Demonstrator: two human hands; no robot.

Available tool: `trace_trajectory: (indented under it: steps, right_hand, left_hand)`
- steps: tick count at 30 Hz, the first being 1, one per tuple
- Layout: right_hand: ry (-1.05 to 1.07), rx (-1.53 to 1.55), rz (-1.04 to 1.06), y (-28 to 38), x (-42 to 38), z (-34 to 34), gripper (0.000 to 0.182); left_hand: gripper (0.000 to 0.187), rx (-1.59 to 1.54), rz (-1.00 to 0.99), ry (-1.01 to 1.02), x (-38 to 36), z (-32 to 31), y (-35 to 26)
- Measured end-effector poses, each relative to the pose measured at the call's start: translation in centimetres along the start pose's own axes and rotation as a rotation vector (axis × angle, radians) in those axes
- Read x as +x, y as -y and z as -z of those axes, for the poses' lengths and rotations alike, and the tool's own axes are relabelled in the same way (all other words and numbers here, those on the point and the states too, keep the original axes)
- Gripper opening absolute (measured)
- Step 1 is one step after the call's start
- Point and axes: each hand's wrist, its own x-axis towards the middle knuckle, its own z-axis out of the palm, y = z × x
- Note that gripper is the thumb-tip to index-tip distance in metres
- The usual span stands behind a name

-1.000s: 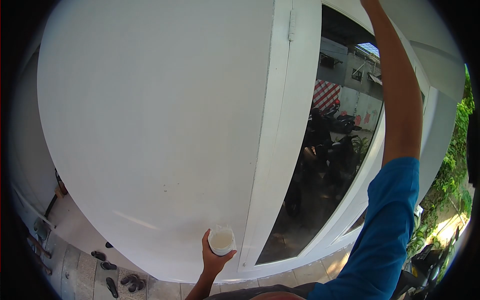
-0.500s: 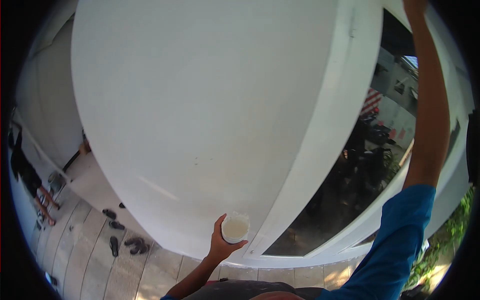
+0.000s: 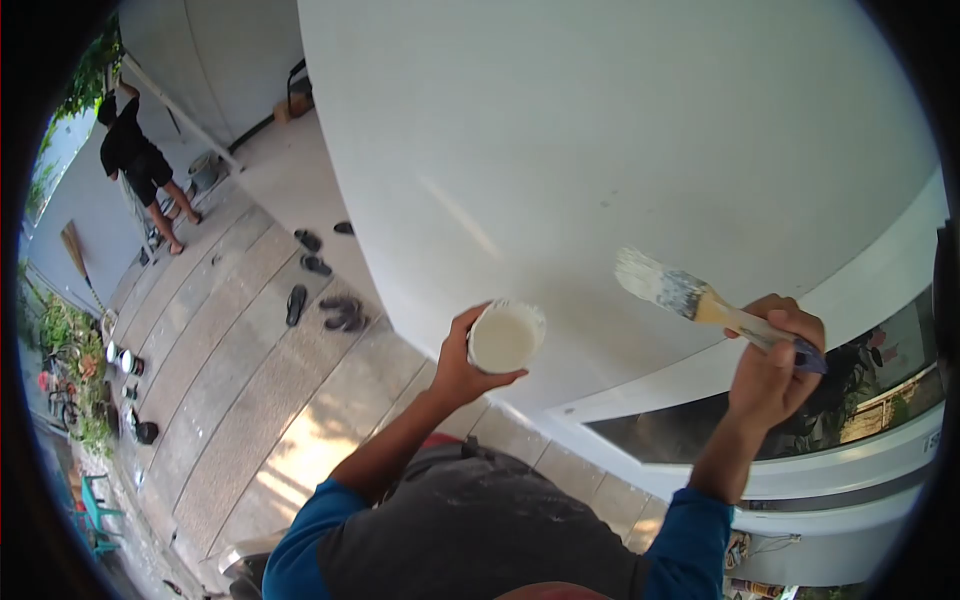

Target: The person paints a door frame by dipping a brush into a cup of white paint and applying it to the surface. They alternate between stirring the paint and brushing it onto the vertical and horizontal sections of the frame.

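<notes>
The left hand [image 3: 455, 365] grips the paint cup [image 3: 505, 338], the right hand [image 3: 775, 360] clamps the brush [image 3: 690, 296]; dip only the bristle tips, keeping the cup level.

Bright daylight, sunlit paving, soft shadows, strong fisheye distortion, dark corners

Wearer's clothing: bright blue long-sleeve top, sleeves pushed up above the elbows, bunched blue cuffs on both upper arms. Forearms bare below that, both hands bare: left hand [image 3: 458, 368], right hand [image 3: 772, 362]. No gloves, no watch, no rings visible. Over the torso a dark grey fabric garment, wrinkled, with faint pale specks across it. A small red patch shows at its upper edge.
</notes>
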Motion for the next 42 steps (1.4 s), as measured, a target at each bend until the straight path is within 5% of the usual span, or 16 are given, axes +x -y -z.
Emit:
trace_trajectory:
  steps: [6,11,23,36,42]
  right_hand:
    - [0.029,0.2,-0.214,-1.3,-1.6,-8.4,0.028]
    - [0.499,0.063,-0.227,-1.1,0.4,-14.4,0.02]
    - [0.741,-0.302,-0.199,-4.1,-0.2,-24.6,0.023]
    - [0.888,-0.421,-0.185,-4.8,0.8,-27.9,0.017]
    - [0.633,-0.244,-0.246,-5.8,0.8,-27.7,0.02]
  left_hand:
    - [0.115,0.025,-0.241,0.101,1.8,5.0,1.4]
    - [0.12,0.043,-0.271,0.125,3.2,8.6,2.4]
    - [0.125,-0.01,-0.342,0.182,5.1,14.1,4.1]
    - [0.128,0.01,-0.38,0.141,6.1,15.5,4.9]
    - [0.13,0.026,-0.361,0.118,6.0,16.1,5.7]
